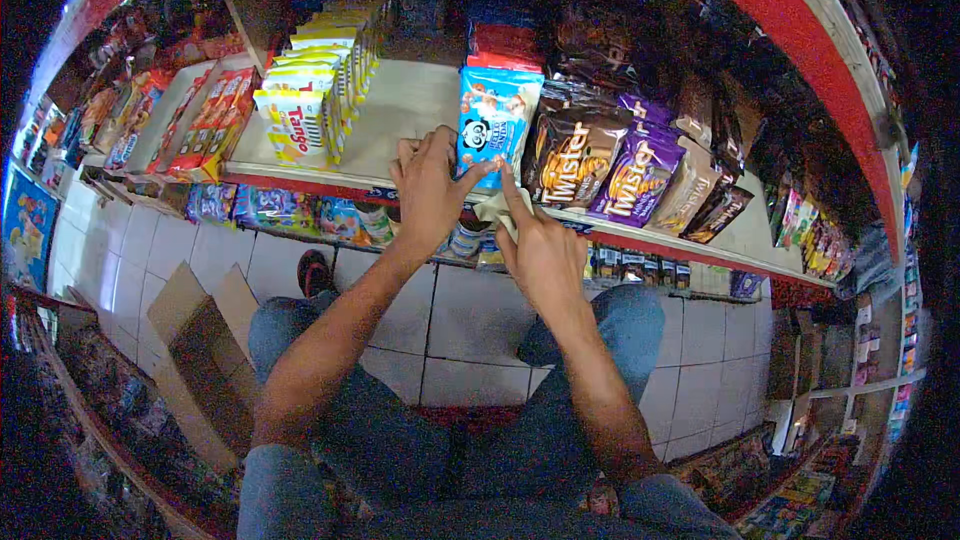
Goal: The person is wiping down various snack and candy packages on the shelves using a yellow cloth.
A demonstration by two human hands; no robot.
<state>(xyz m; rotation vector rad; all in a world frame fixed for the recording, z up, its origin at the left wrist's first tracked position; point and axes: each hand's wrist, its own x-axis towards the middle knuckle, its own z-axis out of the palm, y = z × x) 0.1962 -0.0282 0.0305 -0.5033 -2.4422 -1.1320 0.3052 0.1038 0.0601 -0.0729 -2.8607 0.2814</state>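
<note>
A blue snack packet with a panda picture (pixel 495 120) stands at the front edge of a store shelf (pixel 409 105), ahead of a red packet. My left hand (pixel 431 187) is at its lower left side, thumb touching the packet's lower front. With its index finger pointed at the packet's bottom edge, my right hand (pixel 544 255) holds a pale yellow cloth or paper (pixel 499 210) under its fingers. Brown Twister snack packets (pixel 577 157) and purple ones (pixel 637 172) stand to the right. A row of yellow and white Tango packets (pixel 300 124) stands to the left.
Red snack boxes (pixel 217 124) sit at the shelf's left. More packaged goods (pixel 277 206) lie on a lower level. An open cardboard box (pixel 202 360) stands on the tiled floor (pixel 480 315) by my left knee. Other stocked shelves curve around both sides.
</note>
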